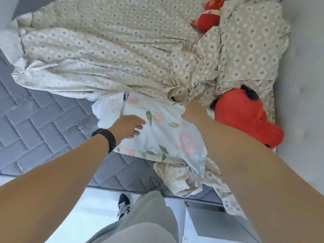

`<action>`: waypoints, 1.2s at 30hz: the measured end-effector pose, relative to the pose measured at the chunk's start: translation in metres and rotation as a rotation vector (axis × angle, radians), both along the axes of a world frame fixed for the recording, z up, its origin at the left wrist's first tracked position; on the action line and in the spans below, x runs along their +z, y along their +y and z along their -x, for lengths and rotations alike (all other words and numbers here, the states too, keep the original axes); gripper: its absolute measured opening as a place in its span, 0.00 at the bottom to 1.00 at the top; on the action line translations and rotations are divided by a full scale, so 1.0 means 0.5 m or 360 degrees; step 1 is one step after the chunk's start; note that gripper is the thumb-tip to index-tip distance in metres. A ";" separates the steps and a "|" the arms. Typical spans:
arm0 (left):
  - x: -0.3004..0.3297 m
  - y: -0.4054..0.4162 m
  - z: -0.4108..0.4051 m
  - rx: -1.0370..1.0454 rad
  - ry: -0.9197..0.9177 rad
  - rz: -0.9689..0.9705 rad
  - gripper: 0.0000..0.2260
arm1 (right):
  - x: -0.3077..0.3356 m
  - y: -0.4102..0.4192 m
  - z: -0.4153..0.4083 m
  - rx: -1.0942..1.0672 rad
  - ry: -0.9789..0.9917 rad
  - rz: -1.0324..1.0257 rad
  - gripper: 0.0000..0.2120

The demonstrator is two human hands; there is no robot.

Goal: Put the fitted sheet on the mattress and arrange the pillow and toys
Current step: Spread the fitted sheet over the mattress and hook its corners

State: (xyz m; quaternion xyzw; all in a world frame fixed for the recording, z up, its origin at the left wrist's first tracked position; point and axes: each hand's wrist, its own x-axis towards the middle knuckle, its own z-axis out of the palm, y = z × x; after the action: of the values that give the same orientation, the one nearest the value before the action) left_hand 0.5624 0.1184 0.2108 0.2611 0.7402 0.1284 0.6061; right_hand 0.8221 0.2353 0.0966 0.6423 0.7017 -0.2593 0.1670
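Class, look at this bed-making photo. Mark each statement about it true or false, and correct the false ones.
1. The fitted sheet covers the whole mattress. False: it lies bunched, and much of the quilted grey mattress is bare.
2. Both hands are at the floral pillow. True: the left hand and the right hand reach to it.
3. A large red plush toy lies right of the pillow. True.
4. The left wrist is bare. False: it wears a black band.
5. Only one red toy is visible. False: a smaller red toy lies near the top.
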 end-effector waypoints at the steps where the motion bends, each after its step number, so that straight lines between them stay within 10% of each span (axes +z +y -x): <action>1: -0.003 -0.010 0.007 -0.0001 0.0020 0.0005 0.11 | -0.014 0.010 -0.013 0.0012 0.0017 0.0077 0.33; 5: -0.024 -0.037 0.017 0.0223 0.0096 0.0101 0.10 | -0.080 -0.034 -0.056 0.0043 -0.0082 0.0558 0.50; 10: -0.047 -0.077 -0.014 0.0201 0.0181 0.0079 0.09 | -0.079 -0.169 -0.016 0.0501 -0.0031 0.0490 0.28; 14: -0.064 -0.119 -0.074 -0.0125 0.0189 0.0140 0.09 | -0.050 -0.264 -0.004 0.0613 0.0063 0.0488 0.29; 21: -0.038 -0.130 -0.165 -0.0680 0.0420 -0.0043 0.10 | 0.122 -0.226 -0.125 -0.0255 0.0463 -0.0140 0.17; 28: 0.088 -0.062 -0.237 -0.0776 0.0347 -0.0333 0.04 | 0.360 -0.164 -0.305 -0.0902 0.0105 -0.0766 0.15; 36: 0.139 -0.093 -0.280 -0.0803 0.0173 -0.0442 0.05 | 0.367 -0.205 -0.327 -0.0920 0.0137 -0.0415 0.27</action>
State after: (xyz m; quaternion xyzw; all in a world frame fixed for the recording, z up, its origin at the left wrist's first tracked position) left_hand 0.7024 0.0720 0.2802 0.5239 0.6586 0.0596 0.5368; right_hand 0.9856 0.1330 0.2801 0.8196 0.5238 -0.2308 -0.0272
